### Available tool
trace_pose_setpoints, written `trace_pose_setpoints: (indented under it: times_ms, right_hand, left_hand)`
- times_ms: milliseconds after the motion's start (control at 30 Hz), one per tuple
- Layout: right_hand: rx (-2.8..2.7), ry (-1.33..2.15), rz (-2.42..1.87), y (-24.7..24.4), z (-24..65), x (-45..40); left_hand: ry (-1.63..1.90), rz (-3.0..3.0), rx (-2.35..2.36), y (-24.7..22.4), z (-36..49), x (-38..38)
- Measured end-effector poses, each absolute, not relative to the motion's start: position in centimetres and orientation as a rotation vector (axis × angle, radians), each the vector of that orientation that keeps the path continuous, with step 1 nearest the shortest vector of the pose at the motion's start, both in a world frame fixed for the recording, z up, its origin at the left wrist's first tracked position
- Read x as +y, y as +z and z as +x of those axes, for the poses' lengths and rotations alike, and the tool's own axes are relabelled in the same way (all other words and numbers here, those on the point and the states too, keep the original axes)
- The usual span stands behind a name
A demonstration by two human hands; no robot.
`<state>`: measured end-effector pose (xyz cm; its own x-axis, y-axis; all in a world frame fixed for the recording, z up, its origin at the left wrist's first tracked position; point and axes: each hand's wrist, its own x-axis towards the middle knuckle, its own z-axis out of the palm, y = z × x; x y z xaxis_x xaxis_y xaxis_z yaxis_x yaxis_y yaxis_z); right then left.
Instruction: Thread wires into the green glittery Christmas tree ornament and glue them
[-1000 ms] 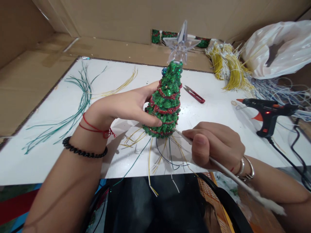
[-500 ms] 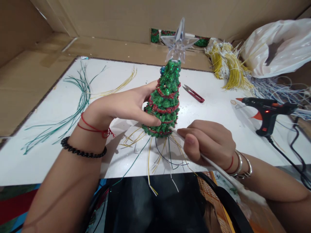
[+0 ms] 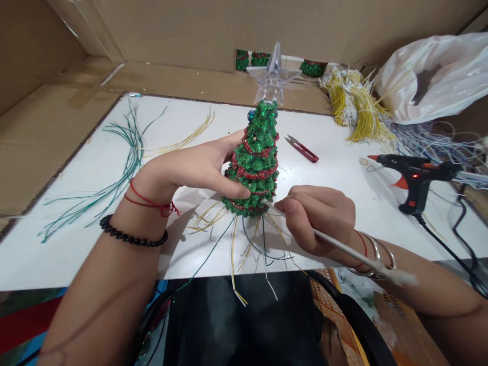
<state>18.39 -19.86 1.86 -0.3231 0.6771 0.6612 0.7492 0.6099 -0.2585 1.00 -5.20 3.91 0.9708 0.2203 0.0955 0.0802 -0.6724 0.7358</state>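
Observation:
A small green glitter Christmas tree (image 3: 256, 168) with red garlands stands upright on the white board, topped by a clear plastic star (image 3: 273, 76). My left hand (image 3: 208, 168) is closed around its left side, thumb across the lower front; the other fingers are mostly hidden behind it. Between the thumb and fingers of my right hand (image 3: 318, 216) is a thin whitish stick (image 3: 343, 244) with a fuzzy back end. Its front tip touches the tree's lower right edge. Yellow, green and white wires (image 3: 233, 254) spread out from under the base, some hanging over the board's front edge.
Red thread snips (image 3: 303, 148) lie behind my right hand. A black hot glue gun (image 3: 415, 178) with a lit red light and cable rests at right. Loose green wires (image 3: 131, 157) lie left; yellow wire bundles (image 3: 358, 109) and a white plastic bag (image 3: 430, 76) sit at back right.
My right hand has rolled and the stick's back end has swung upward, while its tip has shifted slightly left along the tree's lower edge. The left hand keeps its hold.

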Motion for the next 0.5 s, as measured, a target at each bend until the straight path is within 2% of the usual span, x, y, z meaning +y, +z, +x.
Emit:
trace_pose_setpoints:
  times_ms: [167,367,500]
  right_hand:
    - [-2.09,-0.146,-1.054,1.9,18.7,-19.7]
    - [-2.163,-0.264,-0.732,2.6,19.7,-20.2]
    - [-2.204,-0.405,-0.83,2.6,19.7,-20.4]
  left_hand:
    - [0.245,2.295,0.212,4.1,1.0,-5.2]
    - [0.245,2.238,0.23,4.0,0.9,-5.1]
    - [0.243,2.26,0.236,4.1,0.9,-5.2]
